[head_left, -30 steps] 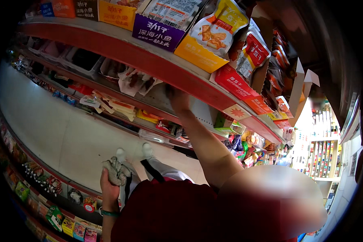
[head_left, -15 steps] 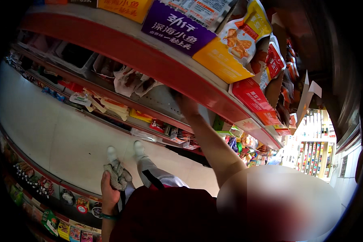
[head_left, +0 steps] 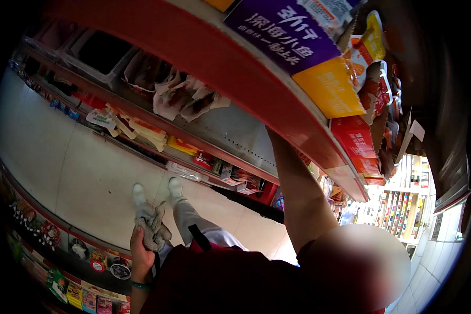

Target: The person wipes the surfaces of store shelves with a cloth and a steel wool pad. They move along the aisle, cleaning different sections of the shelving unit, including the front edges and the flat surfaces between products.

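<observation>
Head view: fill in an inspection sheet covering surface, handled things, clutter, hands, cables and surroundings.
Surface: gray shelf with a row of small dark holes, partly behind the red shelf edge.
Handled things: gray cloth, crumpled, in the left hand.
Clutter: pale ragged packaging on the gray shelf; purple box, yellow box and red box in a row above.
Left hand: grips the cloth.
Right hand: hidden behind the red shelf edge; forearm visible, contact cannot be told.
Cables: nothing seen.
Surroundings: pale floor; stocked shelves at lower left.
</observation>
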A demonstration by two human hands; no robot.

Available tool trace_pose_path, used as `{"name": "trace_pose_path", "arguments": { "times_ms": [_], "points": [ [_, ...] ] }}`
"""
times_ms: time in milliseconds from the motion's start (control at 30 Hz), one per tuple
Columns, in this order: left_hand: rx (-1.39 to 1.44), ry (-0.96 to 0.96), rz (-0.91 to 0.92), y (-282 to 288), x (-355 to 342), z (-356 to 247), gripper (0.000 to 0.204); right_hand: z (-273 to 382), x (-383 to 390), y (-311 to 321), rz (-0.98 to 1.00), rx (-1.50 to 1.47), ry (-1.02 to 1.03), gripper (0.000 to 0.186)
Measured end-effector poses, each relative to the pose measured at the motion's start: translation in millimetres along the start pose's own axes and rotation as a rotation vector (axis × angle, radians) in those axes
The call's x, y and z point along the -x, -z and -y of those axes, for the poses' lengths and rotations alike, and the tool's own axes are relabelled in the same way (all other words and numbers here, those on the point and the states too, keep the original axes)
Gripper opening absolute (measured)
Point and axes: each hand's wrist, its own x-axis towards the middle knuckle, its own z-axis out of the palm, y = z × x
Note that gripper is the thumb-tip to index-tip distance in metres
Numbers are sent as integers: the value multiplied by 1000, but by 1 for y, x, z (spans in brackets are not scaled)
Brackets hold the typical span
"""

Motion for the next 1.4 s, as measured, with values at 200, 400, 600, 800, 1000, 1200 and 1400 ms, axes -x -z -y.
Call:
{"name": "trace_pose_path", "arguments": {
  "times_ms": [200, 400, 600, 800, 1000, 1200, 1400],
  "points": [
    [-21, 0, 2, -2, 2, 3, 38, 59, 33, -76, 27, 278, 354, 28],
    [-20, -16, 10, -1, 2, -1, 39, -10, -17, -2, 17, 140, -26, 29],
    [12, -6, -16, 12, -1, 8, 40, 56, 13, -78, 54, 317, 372, 30],
    [-35, -4, 71, 23, 4, 1, 51, -18, -33, -3, 7, 266, -24, 31],
    [-24, -27, 59, 32, 5, 9, 49, -4, -19, -54, 21, 424, 264, 33],
    [13, 17, 8, 18, 1, 8, 45, -29, -73, -21, -13, 411, -23, 34],
    [118, -18, -95, 22, -1, 24, 39, -14, -54, -50, 39, 460, 253, 35]
  ]
}}
